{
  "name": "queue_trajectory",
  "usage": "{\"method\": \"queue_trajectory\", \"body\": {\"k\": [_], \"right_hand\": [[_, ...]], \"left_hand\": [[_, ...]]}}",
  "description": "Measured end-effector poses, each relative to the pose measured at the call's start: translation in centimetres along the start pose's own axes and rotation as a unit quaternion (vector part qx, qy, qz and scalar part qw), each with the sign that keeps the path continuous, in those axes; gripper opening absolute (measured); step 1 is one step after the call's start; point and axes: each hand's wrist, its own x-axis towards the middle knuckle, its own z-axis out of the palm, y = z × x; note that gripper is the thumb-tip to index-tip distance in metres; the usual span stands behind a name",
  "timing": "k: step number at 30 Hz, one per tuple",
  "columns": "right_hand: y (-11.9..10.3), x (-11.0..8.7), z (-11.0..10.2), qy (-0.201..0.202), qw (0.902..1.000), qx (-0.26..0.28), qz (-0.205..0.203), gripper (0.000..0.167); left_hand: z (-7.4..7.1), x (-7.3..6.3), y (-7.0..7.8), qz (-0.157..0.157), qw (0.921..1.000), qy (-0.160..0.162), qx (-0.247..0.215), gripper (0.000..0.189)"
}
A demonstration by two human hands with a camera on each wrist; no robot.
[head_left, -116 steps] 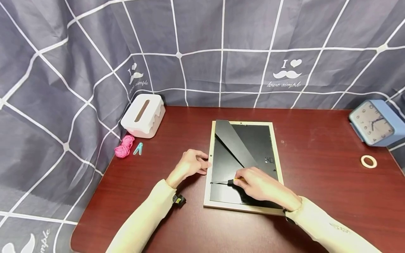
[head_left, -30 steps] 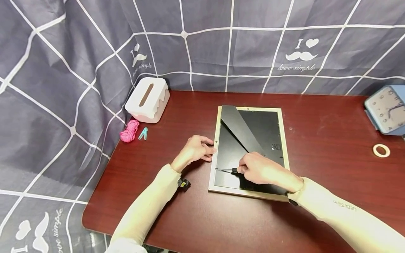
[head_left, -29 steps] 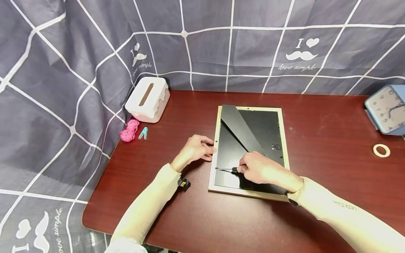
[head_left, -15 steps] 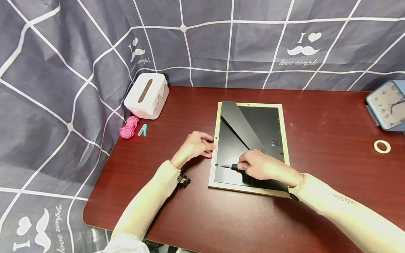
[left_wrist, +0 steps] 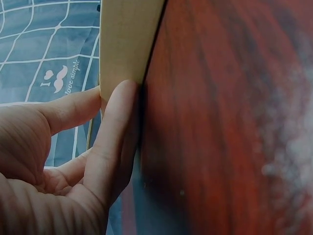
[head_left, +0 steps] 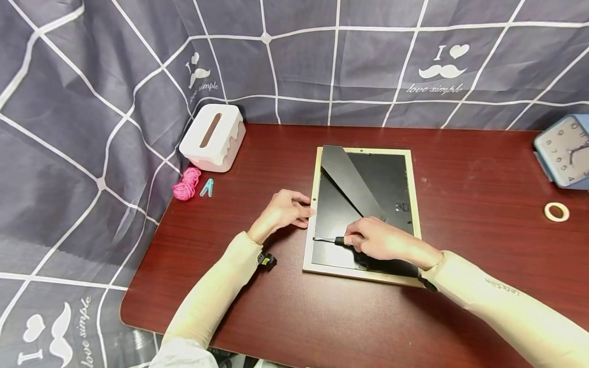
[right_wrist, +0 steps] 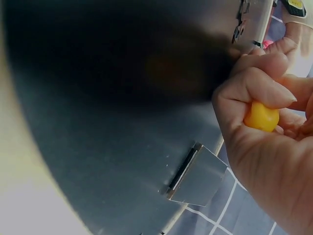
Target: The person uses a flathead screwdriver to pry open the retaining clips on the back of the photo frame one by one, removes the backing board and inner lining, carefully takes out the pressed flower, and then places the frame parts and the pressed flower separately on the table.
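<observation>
A picture frame (head_left: 309, 258) lies back side up on the table, its pale wooden border around a black backing board (head_left: 384, 176). A dark grey stand leg (head_left: 347, 176) slants across the board. My right hand (head_left: 379, 239) grips a screwdriver (head_left: 339, 240) by its handle, and the yellow handle end (right_wrist: 262, 117) shows in the right wrist view. The metal shaft reaches left, its tip right at a small dark tab on the left inner edge. My left hand (head_left: 286, 209) rests its fingertips against the frame's left side; in the left wrist view they press the wooden side.
On the red-brown table (head_left: 474, 214), a white tissue box (head_left: 213, 138), pink yarn (head_left: 186, 184) and a turquoise clip (head_left: 207, 187) sit at the left. A blue clock (head_left: 565, 152) and a tape roll (head_left: 557, 212) are at the right. A grey curtain (head_left: 368, 61) hangs behind.
The head view has tipped downward and shifted slightly. The screwdriver shaft now lies lower, closer over the board, with its tip still at the tab. The left hand keeps its place on the frame.
</observation>
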Motion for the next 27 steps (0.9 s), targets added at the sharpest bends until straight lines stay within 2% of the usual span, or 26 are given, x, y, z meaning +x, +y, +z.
{"method": "queue_trajectory", "body": {"k": [17, 22, 27], "right_hand": [[0.0, 0.0, 0.2, 0.012, 0.9999, 0.004, 0.012, 0.026], [0.2, -0.6, -0.1, 0.03, 0.9994, 0.012, 0.01, 0.022], [0.2, -1.2, -0.5, 0.045, 0.998, 0.042, 0.017, 0.02]], "left_hand": [[0.0, -0.1, 0.1, 0.003, 1.0, -0.002, 0.005, 0.046], [-0.2, 0.4, 0.5, 0.007, 0.9995, -0.001, 0.03, 0.047], [-0.2, 1.3, 0.9, 0.02, 0.998, 0.01, 0.059, 0.046]]}}
